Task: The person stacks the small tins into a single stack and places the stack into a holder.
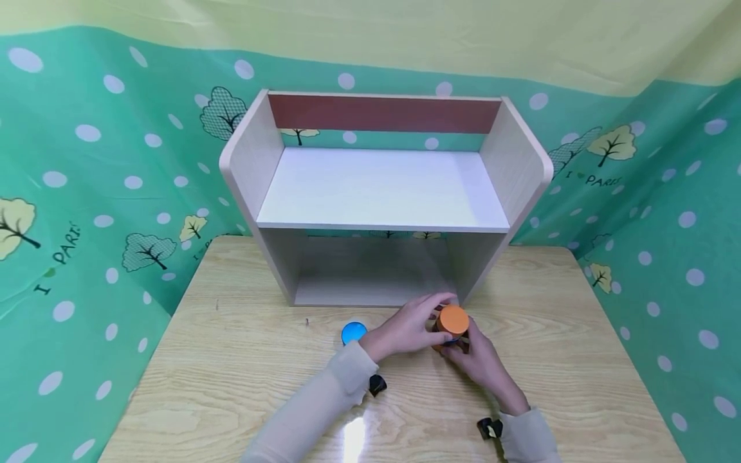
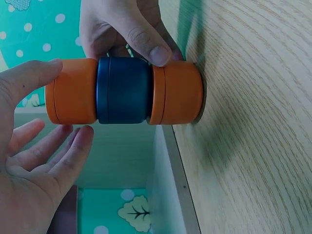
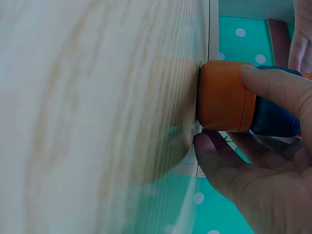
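Both hands (image 1: 408, 326) (image 1: 483, 361) clamp stacked jars (image 2: 124, 90) near the shelf's (image 1: 382, 190) front right corner, table (image 1: 538, 334) spreading rightward.

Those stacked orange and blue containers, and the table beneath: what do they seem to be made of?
Stacked containers: probably plastic or painted metal, satin, judging by smooth, even color and soft shading. Table: wood or wood-look laminate, somewhat glossy, given its grain and bright glare patch.
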A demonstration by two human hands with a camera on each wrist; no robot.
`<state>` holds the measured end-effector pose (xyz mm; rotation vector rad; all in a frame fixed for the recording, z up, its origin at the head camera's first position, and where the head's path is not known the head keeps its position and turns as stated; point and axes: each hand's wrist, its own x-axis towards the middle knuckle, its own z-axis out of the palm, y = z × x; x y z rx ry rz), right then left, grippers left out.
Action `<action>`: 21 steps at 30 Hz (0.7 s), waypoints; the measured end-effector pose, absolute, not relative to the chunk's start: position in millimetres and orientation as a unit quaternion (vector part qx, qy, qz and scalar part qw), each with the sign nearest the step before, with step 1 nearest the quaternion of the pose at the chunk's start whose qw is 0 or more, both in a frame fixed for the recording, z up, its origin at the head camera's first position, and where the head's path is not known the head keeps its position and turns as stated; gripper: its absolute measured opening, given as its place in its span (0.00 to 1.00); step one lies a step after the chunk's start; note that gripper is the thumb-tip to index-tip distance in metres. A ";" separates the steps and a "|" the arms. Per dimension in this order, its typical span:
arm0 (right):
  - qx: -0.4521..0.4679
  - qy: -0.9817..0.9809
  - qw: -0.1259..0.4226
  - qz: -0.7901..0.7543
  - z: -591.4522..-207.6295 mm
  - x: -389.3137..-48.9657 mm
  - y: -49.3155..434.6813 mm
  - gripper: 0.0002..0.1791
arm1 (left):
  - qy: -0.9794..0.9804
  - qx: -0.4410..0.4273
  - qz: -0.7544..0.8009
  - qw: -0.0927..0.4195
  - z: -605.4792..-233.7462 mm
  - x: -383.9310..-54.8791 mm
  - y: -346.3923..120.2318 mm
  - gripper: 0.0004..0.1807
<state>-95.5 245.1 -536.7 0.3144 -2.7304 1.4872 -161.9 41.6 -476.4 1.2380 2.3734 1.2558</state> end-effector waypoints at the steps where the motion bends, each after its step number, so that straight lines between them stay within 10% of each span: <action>1: 0.098 -0.873 0.007 0.478 -536.7 -95.3 245.1 0.38 | 0.801 0.415 0.423 0.093 -476.8 -161.6 40.5 0.41; 21: 0.088 -0.871 0.000 0.484 -534.6 -92.6 243.3 0.38 | 0.806 0.354 0.469 0.063 -468.1 -154.2 -4.4 0.41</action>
